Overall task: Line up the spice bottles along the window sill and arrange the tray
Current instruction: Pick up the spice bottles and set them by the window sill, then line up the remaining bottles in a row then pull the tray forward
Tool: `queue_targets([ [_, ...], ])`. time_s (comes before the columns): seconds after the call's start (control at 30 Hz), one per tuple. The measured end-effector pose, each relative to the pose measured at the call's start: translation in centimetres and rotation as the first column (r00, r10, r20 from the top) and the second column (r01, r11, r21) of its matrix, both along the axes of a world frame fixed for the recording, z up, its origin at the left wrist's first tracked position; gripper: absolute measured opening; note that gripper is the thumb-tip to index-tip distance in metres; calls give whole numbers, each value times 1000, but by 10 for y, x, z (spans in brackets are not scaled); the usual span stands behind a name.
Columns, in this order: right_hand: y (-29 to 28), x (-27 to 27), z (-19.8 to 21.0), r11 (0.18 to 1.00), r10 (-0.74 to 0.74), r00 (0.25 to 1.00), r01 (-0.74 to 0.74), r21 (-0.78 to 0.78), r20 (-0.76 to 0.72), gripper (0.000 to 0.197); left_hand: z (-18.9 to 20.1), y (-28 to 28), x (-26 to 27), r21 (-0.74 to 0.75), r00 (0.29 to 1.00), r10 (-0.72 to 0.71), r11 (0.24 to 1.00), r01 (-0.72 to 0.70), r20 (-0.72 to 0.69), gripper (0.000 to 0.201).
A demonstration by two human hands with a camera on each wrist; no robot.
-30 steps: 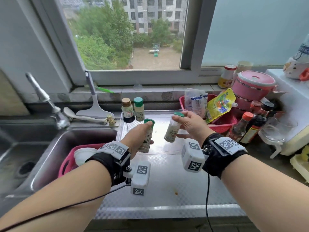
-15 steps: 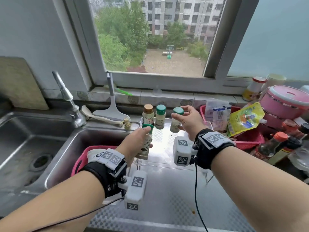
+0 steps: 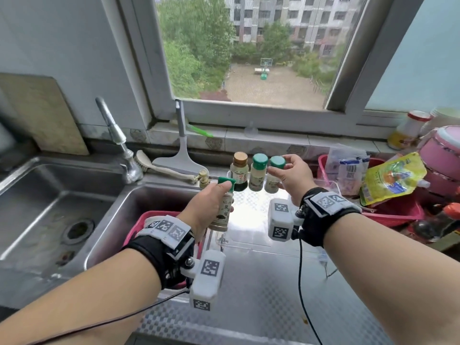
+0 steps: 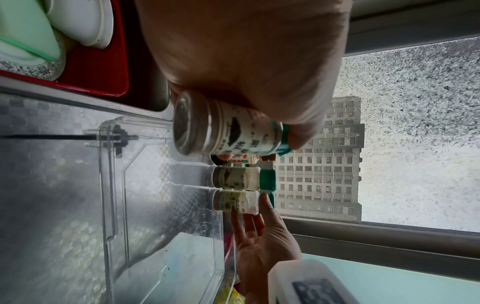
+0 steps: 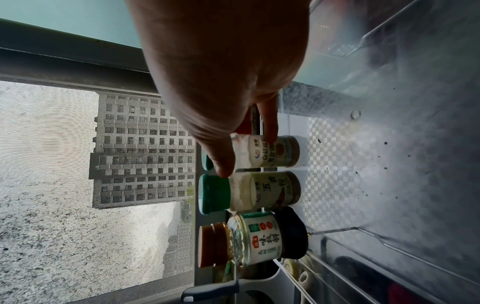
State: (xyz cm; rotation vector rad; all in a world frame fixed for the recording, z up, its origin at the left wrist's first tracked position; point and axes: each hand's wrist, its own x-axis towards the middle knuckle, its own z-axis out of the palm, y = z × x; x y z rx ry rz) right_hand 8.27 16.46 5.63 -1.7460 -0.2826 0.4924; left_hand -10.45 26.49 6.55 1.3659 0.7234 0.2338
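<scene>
the small green-capped spice bottle with the pale label is standing third in a row at the back of the worktop, just below the tiled window sill, touching or nearly touching the green-capped five-spice bottle beside it, with the brown-capped glass jar of dark seasoning at the row's left end. my right hand is pinching that third bottle at cap and shoulder, its grip closed lightly round it with thumb and fingertips. my left hand is wrapping its fingers round a fourth bottle, a green-capped black pepper bottle, held tilted in the air, nearer to me than the row and to its left. i am judging the lining-up as roughly three parts done: three are standing together, one is waiting in hand, and none is actually on the sill yet. the clear plastic tray is lying under my wrists, apparently unarranged. the worktop is chequer-embossed steel, a double steel sink is sitting to the left, a red basket of sachets to the right, and the window is looking onto apartment blocks.
</scene>
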Motion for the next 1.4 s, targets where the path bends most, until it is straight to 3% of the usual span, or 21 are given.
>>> queue_targets([
  [0.27,-27,3,3,997,48,999,-46,-57,24,57,-1,-17,18,-9,998,-68,998,68,-4,28],
  [0.53,-131,25,22,990,22,995,-8,-140,100,30,4,-71,57,-57,990,-140,989,140,0,23],
  [0.63,-172,32,13,985,-64,995,75,-155,75,20,4,-98,71,-83,985,-171,982,169,-9,31],
  [0.7,-200,36,-1,961,-98,993,110,-253,60,19,4,-116,81,-97,979,-202,975,199,-21,33],
  [0.8,-236,36,-28,872,-73,995,96,-481,67,31,2,-136,91,-96,972,-233,969,228,-37,32],
  [0.97,-276,31,-66,557,36,999,-10,-831,12,62,0,-163,105,-83,962,-268,961,264,-45,28],
  [1.03,-283,27,-72,464,82,997,-36,-885,2,60,-2,-168,107,-72,963,-266,962,263,-46,29],
  [1.1,-286,26,-73,441,154,988,-66,-895,3,50,-4,-171,110,-52,964,-260,965,257,-52,31],
  [1.17,-285,28,-68,490,166,986,-59,-870,27,40,-7,-172,110,-33,966,-253,967,251,-50,29],
  [1.23,-282,35,-55,611,115,992,-34,-791,46,34,-10,-173,111,-15,972,-233,972,233,-38,28],
  [1.33,-271,42,-23,865,16,1000,-26,-501,-24,26,-15,-173,111,10,983,-186,983,186,-13,29],
  [1.4,-261,43,4,952,28,997,-50,-303,-77,23,-19,-172,111,-1,986,-165,986,165,0,30],
])
